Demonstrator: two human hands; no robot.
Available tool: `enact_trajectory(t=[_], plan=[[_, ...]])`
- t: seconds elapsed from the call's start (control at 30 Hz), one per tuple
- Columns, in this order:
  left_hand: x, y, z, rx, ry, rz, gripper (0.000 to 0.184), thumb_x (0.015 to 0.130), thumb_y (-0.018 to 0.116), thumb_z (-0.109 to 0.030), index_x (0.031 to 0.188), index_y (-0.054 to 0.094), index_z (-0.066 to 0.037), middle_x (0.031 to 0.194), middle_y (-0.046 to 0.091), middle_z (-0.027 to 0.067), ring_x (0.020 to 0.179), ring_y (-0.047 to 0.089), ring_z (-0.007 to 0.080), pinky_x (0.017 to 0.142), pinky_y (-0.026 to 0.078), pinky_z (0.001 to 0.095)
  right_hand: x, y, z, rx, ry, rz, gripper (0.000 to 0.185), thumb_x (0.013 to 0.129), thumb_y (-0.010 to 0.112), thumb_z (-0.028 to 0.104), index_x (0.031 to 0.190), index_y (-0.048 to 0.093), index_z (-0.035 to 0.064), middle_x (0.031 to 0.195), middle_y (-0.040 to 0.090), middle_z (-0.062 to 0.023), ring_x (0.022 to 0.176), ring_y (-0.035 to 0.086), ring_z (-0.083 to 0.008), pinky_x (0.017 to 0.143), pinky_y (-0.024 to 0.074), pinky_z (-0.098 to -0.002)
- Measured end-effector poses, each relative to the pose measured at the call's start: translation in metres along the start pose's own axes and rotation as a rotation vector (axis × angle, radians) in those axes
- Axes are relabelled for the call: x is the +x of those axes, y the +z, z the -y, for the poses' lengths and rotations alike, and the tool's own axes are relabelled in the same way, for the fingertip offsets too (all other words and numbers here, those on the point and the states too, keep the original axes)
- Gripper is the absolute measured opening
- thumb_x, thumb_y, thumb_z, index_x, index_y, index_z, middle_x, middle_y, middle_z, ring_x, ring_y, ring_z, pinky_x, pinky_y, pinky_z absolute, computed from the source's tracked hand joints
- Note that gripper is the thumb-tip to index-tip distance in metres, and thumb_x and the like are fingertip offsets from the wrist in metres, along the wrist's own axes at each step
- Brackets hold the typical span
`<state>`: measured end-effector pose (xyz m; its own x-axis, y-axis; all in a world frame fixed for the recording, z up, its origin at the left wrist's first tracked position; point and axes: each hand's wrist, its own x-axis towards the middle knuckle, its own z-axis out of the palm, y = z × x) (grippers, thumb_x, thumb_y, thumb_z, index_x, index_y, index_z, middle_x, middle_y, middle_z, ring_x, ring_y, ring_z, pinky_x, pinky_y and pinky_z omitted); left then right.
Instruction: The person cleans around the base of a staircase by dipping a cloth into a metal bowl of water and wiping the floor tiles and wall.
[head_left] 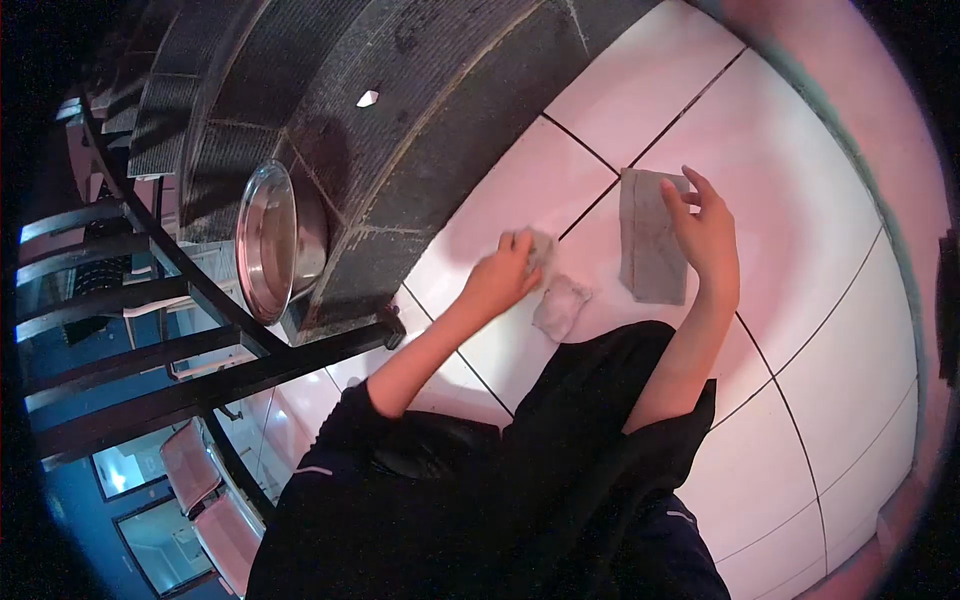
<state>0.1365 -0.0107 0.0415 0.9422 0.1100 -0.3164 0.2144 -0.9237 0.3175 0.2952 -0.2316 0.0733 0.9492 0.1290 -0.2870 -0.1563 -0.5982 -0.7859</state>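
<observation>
My left hand [503,272] has its fingers curled round a small grey piece [541,246], blurred and partly covered by the fingers. Just beside it, a crumpled whitish lump [562,307] lies on the tiles; its material is unclear. To the right, a flat grey rectangular piece [652,240] rests on the floor, with a line along its left side. Over its right edge is my right hand [708,235], fingers bent and apart, holding nothing. Whether its fingertips touch the grey piece I cannot tell.
A shiny metal basin [268,243] sits on the dark stone steps [430,110] at left. A small white scrap [368,98] lies higher up. Black railing [200,390] slants across the lower left, with pink chairs [225,530] beyond. White tiles [820,330] extend to the right-hand wall.
</observation>
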Motion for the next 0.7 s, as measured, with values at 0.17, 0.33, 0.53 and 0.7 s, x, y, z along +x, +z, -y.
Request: enact_trajectory(t=[0.17,0.33,0.53,0.7], plan=[[0.087,-0.015,-0.006,0.067,0.083,-0.136,0.041,0.078,0.058,-0.023,0.104,0.033,-0.004,0.097,0.048,0.0233,0.071,0.058,0.0414,0.059,0.052,0.0432,0.008,0.007,0.003,-0.025,-0.010,0.011,0.058,0.079,0.055,0.048,0.121,0.051,0.0090,0.103,0.060,-0.0183,0.088,0.061,-0.0283,0.077,0.0471,-0.0369],[0.098,-0.020,-0.014,0.045,0.075,-0.159,0.039,0.079,0.057,-0.024,0.104,0.034,-0.004,0.099,0.048,0.0233,0.073,0.057,0.0420,0.061,0.051,0.0450,0.009,0.014,0.005,-0.038,-0.081,0.012,0.057,0.080,0.058,0.043,0.122,0.050,0.0044,0.095,0.062,-0.0181,0.081,0.062,-0.0245,0.074,0.0472,-0.0335],[0.006,0.005,-0.016,0.071,0.038,0.003,0.041,0.080,0.058,-0.027,0.105,0.035,-0.005,0.101,0.046,0.0220,0.070,0.058,0.0401,0.057,0.051,0.0442,0.005,-0.001,-0.007,-0.039,0.021,0.026,0.057,0.079,0.055,0.048,0.122,0.051,0.0107,0.103,0.061,-0.0173,0.090,0.061,-0.0271,0.078,0.0468,-0.0361],[0.015,0.005,-0.013,0.063,0.050,-0.022,0.042,0.078,0.059,-0.024,0.106,0.036,-0.004,0.098,0.045,0.0210,0.066,0.058,0.0385,0.054,0.051,0.0426,-0.001,-0.006,0.000,-0.001,0.059,-0.015,0.057,0.079,0.055,0.048,0.122,0.050,0.0103,0.104,0.060,-0.0177,0.091,0.061,-0.0278,0.079,0.0467,-0.0360]])
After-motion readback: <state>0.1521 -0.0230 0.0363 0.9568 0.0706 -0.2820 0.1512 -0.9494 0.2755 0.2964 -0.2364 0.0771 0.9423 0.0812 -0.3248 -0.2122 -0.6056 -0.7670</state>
